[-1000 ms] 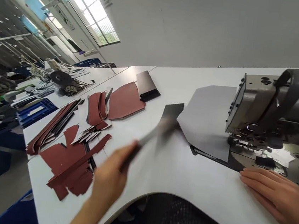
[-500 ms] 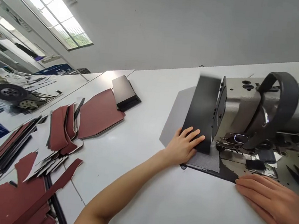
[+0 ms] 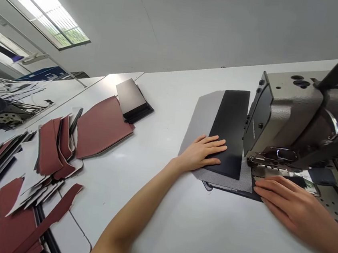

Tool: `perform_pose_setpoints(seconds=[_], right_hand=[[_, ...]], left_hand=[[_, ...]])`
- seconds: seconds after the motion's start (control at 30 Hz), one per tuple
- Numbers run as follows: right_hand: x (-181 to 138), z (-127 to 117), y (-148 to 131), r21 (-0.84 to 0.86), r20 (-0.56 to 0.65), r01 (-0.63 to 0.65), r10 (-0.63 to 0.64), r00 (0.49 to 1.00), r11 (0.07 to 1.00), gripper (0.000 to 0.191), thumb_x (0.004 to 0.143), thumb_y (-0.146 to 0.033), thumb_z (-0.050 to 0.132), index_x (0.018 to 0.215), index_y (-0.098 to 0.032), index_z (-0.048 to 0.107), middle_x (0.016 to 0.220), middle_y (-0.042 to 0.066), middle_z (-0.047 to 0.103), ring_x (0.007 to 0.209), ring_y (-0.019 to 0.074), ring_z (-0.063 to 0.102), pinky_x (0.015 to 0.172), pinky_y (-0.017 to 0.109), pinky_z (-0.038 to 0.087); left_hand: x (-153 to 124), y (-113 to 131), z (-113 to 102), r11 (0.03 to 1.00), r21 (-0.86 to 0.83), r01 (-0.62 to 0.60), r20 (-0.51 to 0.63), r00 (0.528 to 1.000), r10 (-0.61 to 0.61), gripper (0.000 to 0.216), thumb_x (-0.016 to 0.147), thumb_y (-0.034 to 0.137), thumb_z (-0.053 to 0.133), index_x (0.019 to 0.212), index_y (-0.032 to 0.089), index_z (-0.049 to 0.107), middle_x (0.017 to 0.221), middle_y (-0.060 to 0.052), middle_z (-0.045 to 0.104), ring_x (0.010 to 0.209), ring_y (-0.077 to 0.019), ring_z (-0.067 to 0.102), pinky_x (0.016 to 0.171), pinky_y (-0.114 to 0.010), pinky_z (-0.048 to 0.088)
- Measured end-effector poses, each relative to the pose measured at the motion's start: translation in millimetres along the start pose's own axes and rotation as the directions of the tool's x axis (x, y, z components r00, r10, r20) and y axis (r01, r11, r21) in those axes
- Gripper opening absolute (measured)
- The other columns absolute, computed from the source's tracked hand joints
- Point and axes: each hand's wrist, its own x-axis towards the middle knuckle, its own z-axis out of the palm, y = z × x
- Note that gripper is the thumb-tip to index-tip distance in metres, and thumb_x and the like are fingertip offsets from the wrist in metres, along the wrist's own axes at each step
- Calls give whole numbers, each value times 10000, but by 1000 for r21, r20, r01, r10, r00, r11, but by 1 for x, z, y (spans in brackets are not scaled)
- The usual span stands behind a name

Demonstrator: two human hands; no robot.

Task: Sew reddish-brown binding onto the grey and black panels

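Okay so the left hand (image 3: 201,153) is lying flat with its fingers loosely spread, pressing a smooth black rectangular panel (image 3: 228,128) down onto a large grey textured fabric sheet (image 3: 203,124), right up beside the grey metal sewing machine head (image 3: 287,115). The right hand (image 3: 289,205) is flat as well, fingers pressed together and not pinching anything, resting on a dark curved-edged layer (image 3: 234,192) under the sheet, near the machine's shiny metal foot area (image 3: 274,155). All of it sits on a white work table (image 3: 152,225), with reddish-brown cut leather pieces (image 3: 101,127) well off to the left. Biggest risk imo is the black panel creeping out of line, since only light hand pressure seems to be holding it, so a drag from either hand or a snag on the machine could shift the layers. Compared with the earlier frame, the panel was a tilted blur then, and now it's sharp and lying flat on the sheet
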Motion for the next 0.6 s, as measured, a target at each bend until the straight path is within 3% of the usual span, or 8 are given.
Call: perform_pose_setpoints(seconds=[0.1,0.23,0.37,0.47,0.6], right_hand=[[-2,4,-1,39,-18,-42,43,999,998,247,1023,-175,503,1220,-196,651,1226,40,658,1150,206,586,1038,364,473],[-2,7,-3,96,-41,-98,102,994,991,225,1008,-172,515,1151,-220,682,1200,41,676,1117,221,611,987,391,518],[-3,9,-5,85,-69,-104,110,991,991,233,1008,-159,518,1170,-197,680,1247,50,674,1146,228,600,1017,405,503],[-3,9,-6,87,-73,-91,97,993,992,238,1001,-155,538,1189,-192,680,1280,46,671,1178,224,586,1018,382,510],[-1,9,-5,102,-65,-97,104,993,990,259,1004,-153,540,1220,-208,673,1261,23,684,1166,217,586,997,377,520]], left_hand=[[-2,5,0,1000,10,14,-58,998,-13,494,979,579,568,1414,346,597,1542,4,530,1408,-282,437,1168,-492,323],[-6,4,-3,998,-60,-10,-64,998,6,415,1075,416,363,1341,329,669,1425,-21,614,1274,-258,524,1119,-492,371],[-7,-3,-2,993,-109,-47,-87,996,37,445,1044,317,385,1445,274,574,1549,-36,507,1485,-267,369,1244,-488,260],[-6,-5,0,993,-115,-27,-87,996,17,517,1013,394,514,1517,288,476,1608,-17,441,1525,-249,335,1262,-467,251],[-4,0,2,999,-53,-10,-95,995,5,555,926,568,653,1419,320,591,1526,11,548,1378,-265,492,1172,-454,362]])
